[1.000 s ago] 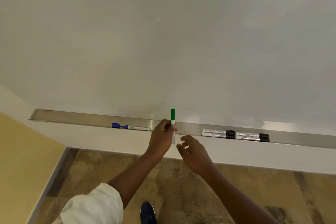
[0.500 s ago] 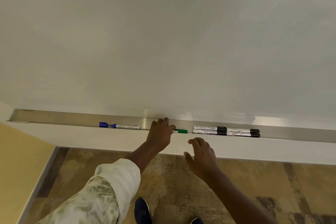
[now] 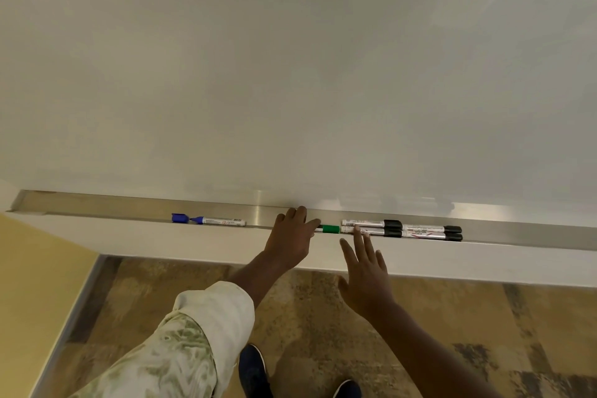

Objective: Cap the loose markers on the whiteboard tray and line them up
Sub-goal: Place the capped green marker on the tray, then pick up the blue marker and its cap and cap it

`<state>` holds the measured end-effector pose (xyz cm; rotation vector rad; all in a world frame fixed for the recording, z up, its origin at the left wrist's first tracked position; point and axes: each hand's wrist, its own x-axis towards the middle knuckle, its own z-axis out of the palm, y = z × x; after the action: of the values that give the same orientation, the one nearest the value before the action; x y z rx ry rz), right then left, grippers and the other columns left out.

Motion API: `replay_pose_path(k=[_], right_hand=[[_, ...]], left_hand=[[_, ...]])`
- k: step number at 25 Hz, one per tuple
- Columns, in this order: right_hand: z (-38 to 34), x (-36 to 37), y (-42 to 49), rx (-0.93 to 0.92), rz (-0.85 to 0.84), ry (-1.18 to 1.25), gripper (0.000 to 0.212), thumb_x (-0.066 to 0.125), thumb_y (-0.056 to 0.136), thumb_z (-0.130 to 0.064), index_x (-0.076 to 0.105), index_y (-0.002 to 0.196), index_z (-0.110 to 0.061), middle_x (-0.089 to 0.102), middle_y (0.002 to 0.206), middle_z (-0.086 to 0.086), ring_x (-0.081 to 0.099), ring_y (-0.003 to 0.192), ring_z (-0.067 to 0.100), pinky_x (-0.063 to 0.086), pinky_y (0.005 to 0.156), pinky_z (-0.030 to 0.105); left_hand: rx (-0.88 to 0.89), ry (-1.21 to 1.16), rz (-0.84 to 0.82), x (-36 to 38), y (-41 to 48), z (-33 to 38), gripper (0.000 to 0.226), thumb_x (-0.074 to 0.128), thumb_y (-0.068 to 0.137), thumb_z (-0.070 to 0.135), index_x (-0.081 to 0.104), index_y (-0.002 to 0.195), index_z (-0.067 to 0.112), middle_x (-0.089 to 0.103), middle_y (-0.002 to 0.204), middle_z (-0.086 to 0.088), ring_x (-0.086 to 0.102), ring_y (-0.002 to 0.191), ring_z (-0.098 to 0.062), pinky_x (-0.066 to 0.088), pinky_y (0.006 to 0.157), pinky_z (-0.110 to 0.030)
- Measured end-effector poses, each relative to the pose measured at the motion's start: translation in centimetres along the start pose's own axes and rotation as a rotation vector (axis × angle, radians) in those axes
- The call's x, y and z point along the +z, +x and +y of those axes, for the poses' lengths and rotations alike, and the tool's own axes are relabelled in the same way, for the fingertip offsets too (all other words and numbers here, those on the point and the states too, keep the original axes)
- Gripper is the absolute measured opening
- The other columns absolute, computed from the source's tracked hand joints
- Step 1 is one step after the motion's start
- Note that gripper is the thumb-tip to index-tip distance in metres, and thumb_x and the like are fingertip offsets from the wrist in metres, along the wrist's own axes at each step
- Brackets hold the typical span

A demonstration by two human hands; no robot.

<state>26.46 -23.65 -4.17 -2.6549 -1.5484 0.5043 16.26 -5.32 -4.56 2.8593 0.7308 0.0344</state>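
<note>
I look down along a big white whiteboard [image 3: 290, 74] that fills most of what I see. It is bare and a bit shiny, with soft bright spots near its bottom edge. Under it runs a long silver tray [image 3: 97, 207] — a thin metal shelf that goes from the left corner all the way off the right side.

My left hand [image 3: 290, 241] rests on the tray, fingers curled over the white body of the green marker [image 3: 330, 229]. Only its green cap pokes out to the right, and the marker lies flat in the tray. My right hand [image 3: 365, 271] is spread wide with nothing in it; one fingertip reaches up to the front edge of the tray, right by the black markers [image 3: 400, 230].

There are four of those black markers (two pairs, lying end to end), all with black caps on, just to the right of the green cap. Far to the left lies the blue marker [image 3: 223, 222] with its tip bare, and its blue cap [image 3: 180, 218] sits loose just beside the tip.

Below the tray is a plain white wall band, then a brown, patchy floor [image 3: 323, 317]. A yellow wall [image 3: 35, 284] stands on the left. I can see my pale sleeve [image 3: 193, 333] and two dark shoes [image 3: 253, 371] at the bottom.
</note>
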Motion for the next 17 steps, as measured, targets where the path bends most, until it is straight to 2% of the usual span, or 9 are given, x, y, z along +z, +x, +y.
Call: replay_pose_path(k=[3, 8, 13, 17], right_hand=[[0.1, 0.3, -0.1, -0.01, 0.005, -0.009, 0.083, 0.056, 0.091, -0.044, 0.007, 0.155, -0.023, -0.02, 0.16, 0.013, -0.017, 0.147, 0.036, 0.015, 0.119, 0.057], [0.1, 0.2, -0.2, -0.015, 0.049, 0.019, 0.08, 0.057, 0.091, -0.044, 0.014, 0.155, -0.022, -0.011, 0.162, 0.015, -0.01, 0.148, 0.035, 0.014, 0.119, 0.055], [-3.8, -0.3, 1.1, -0.176, 0.12, 0.06, 0.081, 0.064, 0.089, -0.037, 0.02, 0.154, -0.019, 0.001, 0.163, 0.014, 0.002, 0.149, 0.034, 0.019, 0.117, 0.052], [-10.6, -1.7, 4.1, -0.345, 0.082, 0.095, 0.074, 0.053, 0.096, -0.037, 0.012, 0.155, -0.02, -0.002, 0.162, 0.006, -0.002, 0.149, 0.026, 0.01, 0.119, 0.043]], left_hand=[[0.007, -0.031, 0.015, -0.2, -0.1, 0.0, 0.039, 0.053, 0.096, 0.024, 0.051, 0.135, 0.022, 0.052, 0.115, -0.007, 0.051, 0.105, -0.027, 0.046, 0.088, -0.041], [-0.036, -0.111, 0.107, -1.6, -1.6, -2.1, 0.038, 0.055, 0.092, 0.034, 0.052, 0.128, 0.021, 0.051, 0.115, -0.004, 0.051, 0.105, -0.026, 0.045, 0.088, -0.042], [-0.214, -0.132, 0.272, -3.8, -5.2, -9.4, 0.036, 0.056, 0.093, 0.03, 0.058, 0.126, 0.015, 0.058, 0.115, -0.011, 0.058, 0.1, -0.029, 0.051, 0.081, -0.044], [-0.459, -0.088, 0.246, -4.6, -9.5, -16.3, 0.037, 0.055, 0.089, 0.019, 0.058, 0.125, 0.012, 0.059, 0.117, -0.014, 0.061, 0.1, -0.035, 0.054, 0.079, -0.048]])
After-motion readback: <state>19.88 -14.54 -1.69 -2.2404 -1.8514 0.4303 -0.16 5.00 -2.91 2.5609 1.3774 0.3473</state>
